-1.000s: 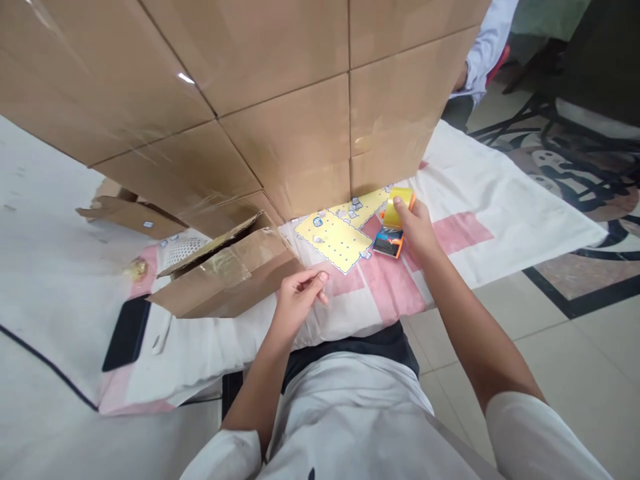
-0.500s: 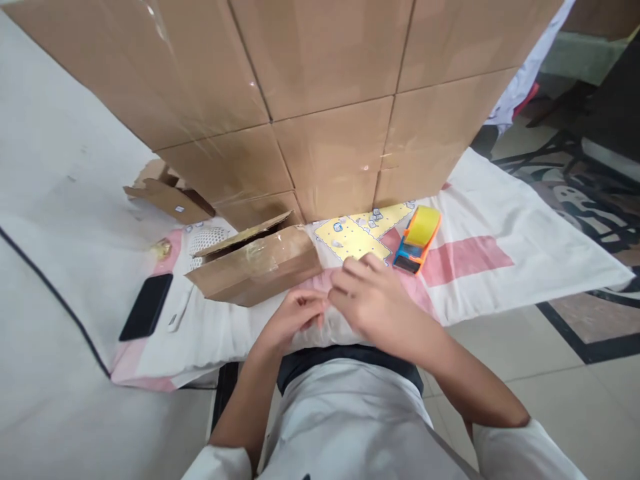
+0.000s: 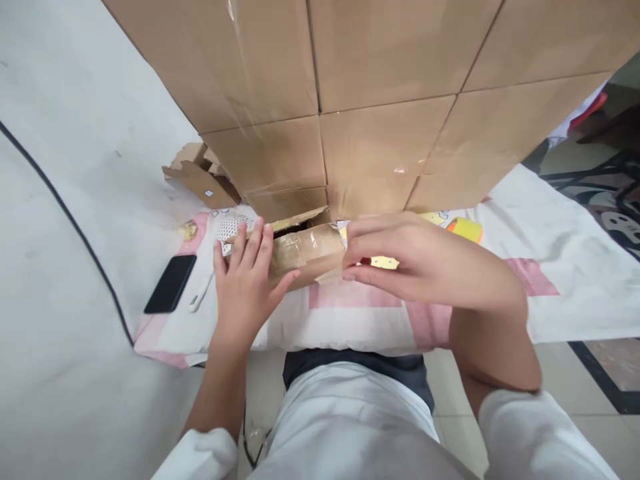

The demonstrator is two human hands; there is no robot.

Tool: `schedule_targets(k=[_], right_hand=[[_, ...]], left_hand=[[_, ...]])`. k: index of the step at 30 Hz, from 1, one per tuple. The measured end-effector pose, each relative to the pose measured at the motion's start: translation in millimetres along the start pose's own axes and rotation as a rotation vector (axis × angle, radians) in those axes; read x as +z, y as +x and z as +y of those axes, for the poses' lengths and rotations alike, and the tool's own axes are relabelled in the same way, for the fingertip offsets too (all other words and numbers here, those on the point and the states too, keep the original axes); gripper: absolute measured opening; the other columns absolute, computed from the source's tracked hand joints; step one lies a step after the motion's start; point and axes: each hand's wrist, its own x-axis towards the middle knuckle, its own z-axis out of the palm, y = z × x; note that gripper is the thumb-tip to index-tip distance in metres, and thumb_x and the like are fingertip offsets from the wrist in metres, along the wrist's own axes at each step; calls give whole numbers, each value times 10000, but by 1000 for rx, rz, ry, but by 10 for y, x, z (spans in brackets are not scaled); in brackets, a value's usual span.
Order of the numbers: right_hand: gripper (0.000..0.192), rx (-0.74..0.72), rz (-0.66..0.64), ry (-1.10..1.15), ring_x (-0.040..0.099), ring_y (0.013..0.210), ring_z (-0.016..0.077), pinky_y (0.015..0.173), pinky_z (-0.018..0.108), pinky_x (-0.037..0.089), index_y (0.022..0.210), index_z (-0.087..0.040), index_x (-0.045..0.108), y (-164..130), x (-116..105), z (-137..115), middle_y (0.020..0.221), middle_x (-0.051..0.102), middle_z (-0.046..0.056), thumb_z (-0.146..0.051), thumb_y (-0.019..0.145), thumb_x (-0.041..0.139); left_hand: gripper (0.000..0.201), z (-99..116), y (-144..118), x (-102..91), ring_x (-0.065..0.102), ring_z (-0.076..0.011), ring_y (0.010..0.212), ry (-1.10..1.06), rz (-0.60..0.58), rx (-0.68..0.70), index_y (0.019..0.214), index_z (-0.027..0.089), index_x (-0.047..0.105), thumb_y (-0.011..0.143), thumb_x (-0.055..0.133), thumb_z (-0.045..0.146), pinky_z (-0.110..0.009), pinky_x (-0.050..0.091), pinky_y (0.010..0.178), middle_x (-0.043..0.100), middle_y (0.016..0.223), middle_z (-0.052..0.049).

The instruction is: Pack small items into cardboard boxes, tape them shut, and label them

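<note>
A small cardboard box (image 3: 320, 250) lies on the cloth-covered surface, its upper flap standing a little apart and clear tape shining on its front. My left hand (image 3: 245, 267) rests on the box's left part, fingers spread and thumb stretched along the front. At the box's right end is my right hand (image 3: 395, 257), thumb and fingers pinched together. A thin, tan-looking strip of tape (image 3: 330, 275) runs from those fingertips toward the box's lower right edge; whether it sticks to the box I cannot tell. Partly hidden behind my right hand is a tape dispenser (image 3: 466, 230) with yellow tape.
Stacked taped cartons (image 3: 380, 153) rise close behind the box. To the left lie a black phone (image 3: 171, 283) and a slim white object (image 3: 201, 293). An opened carton (image 3: 203, 183) stands by the wall, where a black cable (image 3: 75, 227) hangs. Patterned cloth (image 3: 360, 320) covers the surface.
My hands have parted from close together in front of me. The left has moved onto the box and spread its fingers; the right has come to the box's right end. The view has shifted.
</note>
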Motion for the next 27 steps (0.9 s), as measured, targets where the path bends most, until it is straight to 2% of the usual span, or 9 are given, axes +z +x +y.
schedule_targets(k=[1, 3, 6, 8, 10, 12, 18, 23, 27], right_hand=[[296, -10, -41, 102, 548, 677, 129, 653, 281, 414, 710, -210, 667, 99, -25, 43, 711, 608, -5, -341, 972, 626], [319, -54, -96, 328, 515, 624, 101, 619, 252, 403, 738, -185, 672, 301, -20, 187, 657, 574, -24, -426, 946, 648], [331, -68, -172, 485, 464, 591, 83, 585, 235, 377, 810, -142, 668, 621, 147, 515, 636, 544, -31, -440, 942, 609], [240, 97, -199, 311, 449, 602, 87, 581, 242, 350, 778, -141, 655, 814, 324, 728, 648, 561, -19, -338, 911, 620], [161, 284, -142, 24, 451, 614, 99, 586, 259, 322, 725, -153, 637, 951, 487, 887, 671, 593, -1, -241, 860, 630], [125, 375, -90, -167, 463, 626, 110, 593, 272, 302, 715, -162, 637, 1016, 590, 983, 714, 629, 16, -203, 833, 624], [109, 334, -75, -156, 489, 661, 113, 612, 267, 291, 773, -173, 671, 965, 600, 1077, 769, 663, 9, -217, 855, 613], [80, 325, -81, -207, 504, 666, 119, 609, 278, 281, 771, -191, 658, 929, 627, 1078, 756, 653, -6, -208, 847, 634], [90, 374, -111, -302, 568, 757, 151, 642, 292, 349, 831, -185, 649, 959, 687, 999, 989, 652, 53, -251, 892, 637]], left_hand=[[721, -30, 33, 42, 309, -370, 1551, 26, -57, 13, 1584, 208, 392, 945, 611, 460, -614, 75, 1265, 409, 1630, -146], [642, -87, 27, 128, 405, -345, 1505, 50, -128, 27, 1561, 204, 430, 983, 549, 457, -584, 147, 1264, 500, 1571, -132], [568, -132, -58, 215, 521, -330, 1421, 84, -135, 28, 1480, 184, 538, 990, 548, 471, -542, 262, 1231, 602, 1474, -133], [569, -136, -95, 241, 522, -333, 1420, 103, -126, 33, 1474, 178, 542, 985, 566, 467, -542, 279, 1219, 591, 1485, -132], [589, -133, -103, 255, 502, -329, 1438, 106, -112, 42, 1504, 182, 505, 988, 565, 459, -541, 283, 1214, 553, 1524, -117], [621, -136, -94, 267, 499, -323, 1441, 101, -94, 49, 1537, 188, 460, 990, 563, 463, -534, 287, 1210, 535, 1543, -102], [638, -153, -86, 295, 535, -331, 1407, 99, -36, 70, 1553, 229, 438, 982, 581, 472, -525, 292, 1196, 550, 1534, -86], [468, -144, -87, 292, 552, -365, 1383, 165, -6, 141, 1426, 300, 586, 978, 613, 432, -560, 300, 1156, 552, 1534, -89], [327, -130, -61, 293, 637, -291, 1283, 116, 52, 217, 1308, 285, 657, 986, 625, 334, -503, 309, 1149, 675, 1401, -52]])
